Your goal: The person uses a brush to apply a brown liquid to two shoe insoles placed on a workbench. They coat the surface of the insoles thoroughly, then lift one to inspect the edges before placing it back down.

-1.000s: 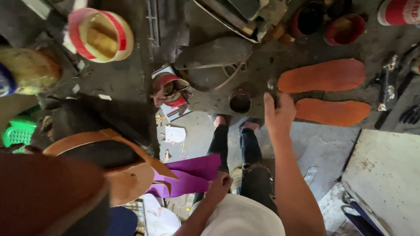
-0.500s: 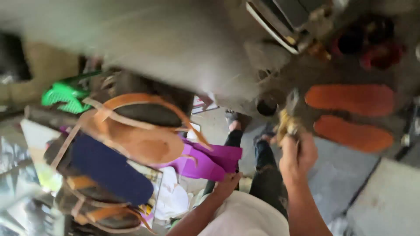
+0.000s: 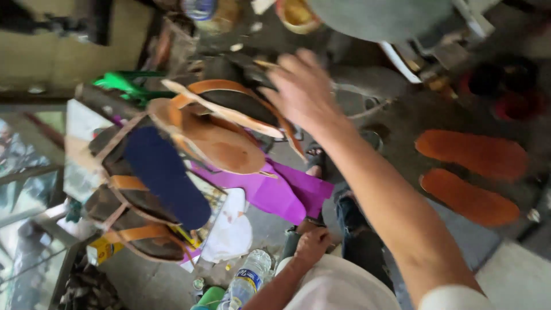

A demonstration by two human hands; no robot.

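- Two hands show: the right hand (image 3: pixel 301 95), fingers spread open and holding nothing, reaches over the tan sandals (image 3: pixel 224 132).
- Below the sandals, the left hand (image 3: pixel 311 245) rests curled on a knee, empty.

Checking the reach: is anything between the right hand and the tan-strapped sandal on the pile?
Nothing visible. The right hand hovers open just past the top sandal, no item between them. The left hand rests low, apart.
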